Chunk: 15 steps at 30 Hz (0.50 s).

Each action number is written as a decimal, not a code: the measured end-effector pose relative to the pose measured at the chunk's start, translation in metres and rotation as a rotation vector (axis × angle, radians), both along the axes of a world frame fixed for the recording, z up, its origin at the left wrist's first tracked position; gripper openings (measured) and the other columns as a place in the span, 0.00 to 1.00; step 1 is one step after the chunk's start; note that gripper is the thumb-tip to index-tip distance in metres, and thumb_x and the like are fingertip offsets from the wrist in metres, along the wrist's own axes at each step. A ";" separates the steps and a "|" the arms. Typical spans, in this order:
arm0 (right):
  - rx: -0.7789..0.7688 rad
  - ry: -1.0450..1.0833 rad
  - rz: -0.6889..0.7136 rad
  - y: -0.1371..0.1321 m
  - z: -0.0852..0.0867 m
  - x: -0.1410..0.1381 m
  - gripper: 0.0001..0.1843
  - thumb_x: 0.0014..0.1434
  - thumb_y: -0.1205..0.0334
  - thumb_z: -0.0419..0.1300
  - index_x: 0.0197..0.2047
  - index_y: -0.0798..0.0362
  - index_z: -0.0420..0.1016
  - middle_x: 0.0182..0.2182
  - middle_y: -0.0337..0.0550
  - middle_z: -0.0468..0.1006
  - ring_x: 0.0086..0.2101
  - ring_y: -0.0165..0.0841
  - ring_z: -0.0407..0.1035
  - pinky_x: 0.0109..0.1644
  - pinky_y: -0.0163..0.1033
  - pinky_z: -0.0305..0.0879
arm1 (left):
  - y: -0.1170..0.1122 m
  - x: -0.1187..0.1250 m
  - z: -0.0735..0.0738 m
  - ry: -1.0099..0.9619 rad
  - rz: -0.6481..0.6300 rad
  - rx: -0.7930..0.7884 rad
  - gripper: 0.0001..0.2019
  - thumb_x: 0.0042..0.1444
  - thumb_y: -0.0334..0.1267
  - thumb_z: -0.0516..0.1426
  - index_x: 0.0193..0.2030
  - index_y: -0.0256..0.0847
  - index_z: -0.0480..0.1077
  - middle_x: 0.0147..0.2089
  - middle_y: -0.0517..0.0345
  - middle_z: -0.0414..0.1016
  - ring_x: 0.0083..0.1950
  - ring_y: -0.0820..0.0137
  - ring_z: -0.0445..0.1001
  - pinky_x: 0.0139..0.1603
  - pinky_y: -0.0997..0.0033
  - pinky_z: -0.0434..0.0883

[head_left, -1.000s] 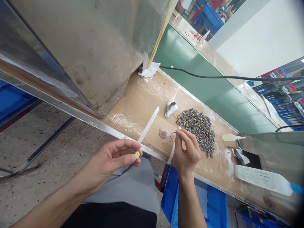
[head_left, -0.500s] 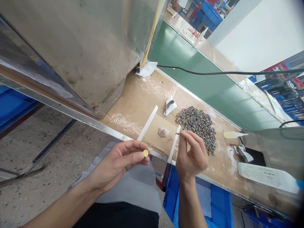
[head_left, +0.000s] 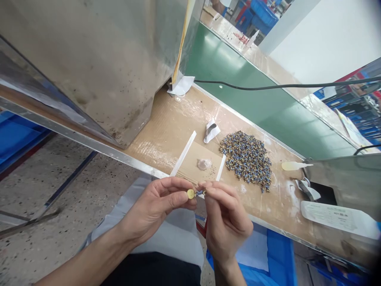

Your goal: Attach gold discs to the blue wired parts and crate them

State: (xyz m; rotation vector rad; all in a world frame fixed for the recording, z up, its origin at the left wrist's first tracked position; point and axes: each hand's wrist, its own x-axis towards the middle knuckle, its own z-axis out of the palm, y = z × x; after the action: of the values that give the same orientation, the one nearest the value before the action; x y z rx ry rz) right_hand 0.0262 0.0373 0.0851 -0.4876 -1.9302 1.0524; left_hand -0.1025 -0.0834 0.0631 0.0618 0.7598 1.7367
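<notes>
My left hand (head_left: 166, 200) pinches a small round yellow disc (head_left: 191, 194) between thumb and fingers, its flat face turned up. Close against it, my right hand (head_left: 224, 210) is closed on a small blue-and-gold piece (head_left: 199, 192), whose near end meets or almost meets the disc's edge; I cannot tell whether they are joined. Both hands hover over the table's front edge. Beyond them a large pile of similar blue-and-gold pieces (head_left: 247, 159) lies on the table. A small clear dish (head_left: 204, 164) sits on cardboard between two white strips, with tiny dark specks beside it.
A metal housing (head_left: 98, 59) stands on the left. At the right are a squeeze bottle with yellowish liquid (head_left: 293, 165) and a white bottle (head_left: 336, 216) lying flat. Crumpled white paper (head_left: 211, 132) lies behind the dish. A blue bin (head_left: 279, 254) is below the table edge.
My right hand has moved left and down from beside the pile to my left hand, bringing the blue-and-gold piece to the yellow disc. My left hand has shifted slightly right.
</notes>
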 end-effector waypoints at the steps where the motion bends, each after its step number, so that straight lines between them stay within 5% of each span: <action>1: -0.013 0.001 -0.008 0.000 0.000 -0.001 0.15 0.71 0.77 0.68 0.52 0.47 0.88 0.48 0.45 0.88 0.47 0.39 0.87 0.51 0.46 0.87 | -0.001 0.000 0.001 0.004 0.002 0.000 0.09 0.64 0.35 0.76 0.51 0.43 0.89 0.50 0.55 0.92 0.44 0.70 0.90 0.53 0.73 0.85; 8: -0.079 0.040 -0.062 -0.001 -0.002 0.000 0.12 0.74 0.73 0.65 0.52 0.47 0.87 0.47 0.45 0.86 0.45 0.38 0.86 0.47 0.44 0.87 | -0.004 0.000 0.004 0.018 0.015 0.026 0.03 0.66 0.37 0.75 0.45 0.44 0.90 0.54 0.55 0.90 0.46 0.70 0.89 0.58 0.71 0.84; 15: -0.091 0.065 -0.052 -0.005 0.001 0.001 0.13 0.73 0.74 0.65 0.51 0.48 0.87 0.46 0.45 0.87 0.44 0.38 0.86 0.49 0.45 0.86 | -0.004 0.000 0.003 0.032 0.025 0.041 0.06 0.66 0.37 0.75 0.49 0.45 0.90 0.50 0.57 0.90 0.46 0.72 0.87 0.57 0.74 0.82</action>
State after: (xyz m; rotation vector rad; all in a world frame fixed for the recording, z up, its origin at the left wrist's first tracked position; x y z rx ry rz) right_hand 0.0268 0.0319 0.0864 -0.5449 -1.8092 1.1126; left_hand -0.1022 -0.0870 0.0665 0.1085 0.7511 1.7793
